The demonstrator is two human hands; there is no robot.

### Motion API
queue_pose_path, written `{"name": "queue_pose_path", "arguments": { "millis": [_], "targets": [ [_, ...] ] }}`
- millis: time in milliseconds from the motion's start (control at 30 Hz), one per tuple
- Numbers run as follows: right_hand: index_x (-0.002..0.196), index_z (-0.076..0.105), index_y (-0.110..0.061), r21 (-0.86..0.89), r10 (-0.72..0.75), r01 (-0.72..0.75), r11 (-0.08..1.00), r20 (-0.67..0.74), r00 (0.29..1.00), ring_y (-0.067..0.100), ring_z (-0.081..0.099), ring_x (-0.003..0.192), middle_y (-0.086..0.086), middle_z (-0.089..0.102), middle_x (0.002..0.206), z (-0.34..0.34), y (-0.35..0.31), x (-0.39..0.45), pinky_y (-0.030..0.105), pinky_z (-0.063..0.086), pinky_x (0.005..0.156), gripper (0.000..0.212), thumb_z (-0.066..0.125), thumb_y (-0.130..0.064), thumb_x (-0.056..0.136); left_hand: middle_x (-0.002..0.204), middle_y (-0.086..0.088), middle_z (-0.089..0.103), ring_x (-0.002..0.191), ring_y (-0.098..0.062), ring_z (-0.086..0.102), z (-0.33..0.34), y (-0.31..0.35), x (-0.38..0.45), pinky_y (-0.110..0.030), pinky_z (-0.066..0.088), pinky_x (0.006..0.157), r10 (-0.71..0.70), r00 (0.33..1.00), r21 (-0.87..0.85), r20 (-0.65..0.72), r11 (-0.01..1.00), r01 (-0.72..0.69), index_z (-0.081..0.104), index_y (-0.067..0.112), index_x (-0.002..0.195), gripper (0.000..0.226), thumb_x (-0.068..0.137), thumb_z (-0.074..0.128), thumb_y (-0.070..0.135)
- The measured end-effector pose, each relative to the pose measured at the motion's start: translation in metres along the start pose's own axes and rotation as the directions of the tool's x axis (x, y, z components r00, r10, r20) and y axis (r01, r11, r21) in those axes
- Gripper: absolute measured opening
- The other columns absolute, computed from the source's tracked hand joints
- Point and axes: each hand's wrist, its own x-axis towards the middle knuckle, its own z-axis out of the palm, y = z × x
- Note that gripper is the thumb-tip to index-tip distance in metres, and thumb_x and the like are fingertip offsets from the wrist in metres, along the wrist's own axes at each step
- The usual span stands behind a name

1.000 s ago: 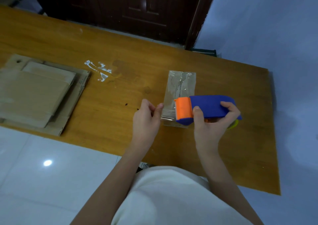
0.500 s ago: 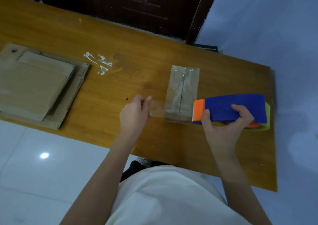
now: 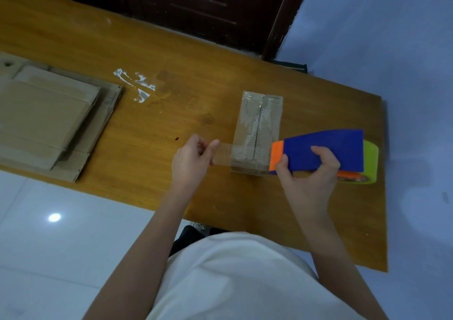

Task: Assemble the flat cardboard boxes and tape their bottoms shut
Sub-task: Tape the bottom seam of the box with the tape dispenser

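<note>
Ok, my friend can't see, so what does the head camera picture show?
A person stretches clear tape across a small cardboard box on a wooden table: the left hand pinches the tape's end, the right hand holds a blue-and-orange tape dispenser. Flat cardboard lies stacked to the left.

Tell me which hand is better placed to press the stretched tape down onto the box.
The left hand. It pinches the free end of the tape just beside the box, while the right hand grips the dispenser.

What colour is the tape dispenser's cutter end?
Orange, on the blue tape dispenser held in the right hand; head view.
</note>
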Motion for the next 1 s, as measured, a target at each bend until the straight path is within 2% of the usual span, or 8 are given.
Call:
{"name": "queue_pose_path", "arguments": {
  "millis": [100,300,433,467,567,800,900,1000],
  "targets": [
    [0.102,0.041,-0.025,-0.004,0.067,-0.067,0.998,0.037,0.997,0.037,0.063,0.081,0.020,0.059,0.093,0.004,-0.003,0.000,0.048,0.054,0.049,0.037,0.062,-0.038,0.075,0.060,0.006,0.063,0.051,-0.005,0.057,-0.001,-0.005,0.001,-0.026,0.042,0.049,0.010,1.000,0.005,-0.019,1.000,-0.009,0.050,0.018,0.083,0.029,0.091,0.054,0.045],
    [0.102,0.041,-0.027,-0.038,0.122,-0.119,0.992,0.089,0.989,0.036,0.063,0.080,0.021,0.062,0.091,0.007,0.007,-0.002,0.048,0.054,0.053,0.036,0.059,-0.042,0.075,0.061,0.006,0.063,0.049,-0.002,0.054,0.003,-0.005,0.004,-0.022,0.036,0.047,0.018,1.000,0.031,-0.007,0.999,-0.018,0.049,0.019,0.082,0.029,0.092,0.054,0.045],
    [0.103,0.054,-0.004,-0.123,0.091,-0.077,0.989,0.113,0.989,0.037,0.063,0.076,0.011,0.062,0.080,0.011,0.009,-0.003,0.040,0.052,0.055,0.036,0.067,-0.028,0.079,0.061,0.007,0.063,0.050,-0.002,0.054,0.007,-0.008,0.006,-0.023,0.038,0.047,0.023,1.000,0.058,-0.011,0.998,-0.023,0.049,0.018,0.083,0.029,0.092,0.053,0.045],
    [0.104,0.052,-0.004,-0.148,0.069,-0.050,0.988,0.124,0.990,0.037,0.063,0.076,0.008,0.061,0.079,0.012,0.009,-0.003,0.036,0.050,0.056,0.036,0.069,-0.023,0.078,0.061,0.008,0.062,0.050,-0.002,0.055,0.010,-0.009,0.006,-0.024,0.039,0.047,0.029,1.000,0.067,-0.010,0.997,-0.028,0.049,0.018,0.083,0.029,0.092,0.053,0.045],
    [0.103,0.041,-0.011,-0.264,-0.179,0.208,0.942,0.128,0.975,0.038,0.062,0.072,0.021,0.062,0.079,0.016,0.020,-0.007,0.032,0.046,0.048,0.037,0.065,-0.019,0.076,0.063,0.008,0.063,0.052,-0.003,0.055,0.021,-0.013,0.007,-0.027,0.043,0.049,0.044,0.999,0.086,0.011,0.995,-0.045,0.049,0.018,0.084,0.030,0.092,0.051,0.046],
    [0.103,0.038,-0.011,-0.350,-0.295,0.312,0.883,0.102,0.950,0.032,0.060,0.063,0.017,0.060,0.071,0.018,0.023,-0.010,0.029,0.040,0.049,0.038,0.064,-0.014,0.075,0.064,0.007,0.063,0.052,-0.006,0.054,0.045,-0.020,0.005,-0.026,0.041,0.049,0.007,1.000,0.004,0.026,1.000,-0.007,0.050,0.015,0.088,0.032,0.092,0.049,0.047],
    [0.101,0.039,-0.011,-0.360,-0.276,0.296,0.885,0.106,0.955,0.031,0.060,0.060,0.016,0.060,0.068,0.019,0.021,-0.009,0.029,0.041,0.048,0.036,0.064,-0.014,0.075,0.067,0.003,0.065,0.053,-0.009,0.054,0.057,-0.023,0.005,-0.030,0.043,0.050,-0.016,0.999,-0.052,0.049,0.998,0.019,0.051,0.015,0.087,0.031,0.093,0.049,0.045],
    [0.102,0.038,-0.010,-0.368,-0.275,0.295,0.882,0.106,0.956,0.033,0.061,0.062,0.018,0.061,0.072,0.019,0.021,-0.010,0.031,0.043,0.048,0.053,0.077,-0.006,0.066,0.066,0.005,0.061,0.062,-0.019,0.061,0.067,-0.018,-0.001,-0.039,0.051,0.057,-0.049,0.995,-0.037,0.084,0.998,0.052,0.050,0.012,0.092,0.033,0.097,0.044,0.044]
  ]
}}
